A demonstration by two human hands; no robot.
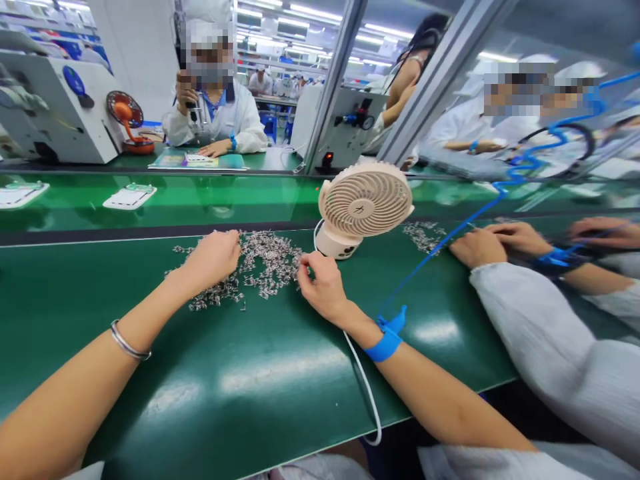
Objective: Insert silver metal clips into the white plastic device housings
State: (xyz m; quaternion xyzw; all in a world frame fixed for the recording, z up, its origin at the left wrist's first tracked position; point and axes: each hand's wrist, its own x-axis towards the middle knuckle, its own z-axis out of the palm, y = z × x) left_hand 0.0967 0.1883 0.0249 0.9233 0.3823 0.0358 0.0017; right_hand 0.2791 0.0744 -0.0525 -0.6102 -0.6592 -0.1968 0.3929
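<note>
A heap of small silvery metal parts (270, 257) is spread over the green tabletop (240, 373). My left hand (215, 257), a silver bangle on its wrist, reaches over the left side of the heap with fingers curled together; its fingertips are hidden. At the heap's right edge, my right hand (324, 285) has thumb and forefinger bent toward each other in a pinch. What either hand holds is too small or hidden to make out. A blue wrist strap (384, 341) circles my right wrist.
A beige desk fan (364, 203) stands behind my right hand, its white cable (367, 387) running to the front edge. A blue coiled cord (450, 233) stretches rightward. Co-workers' hands (480, 247) work at another parts pile (424, 236). White-framed pieces (130, 196) lie on the green strip behind.
</note>
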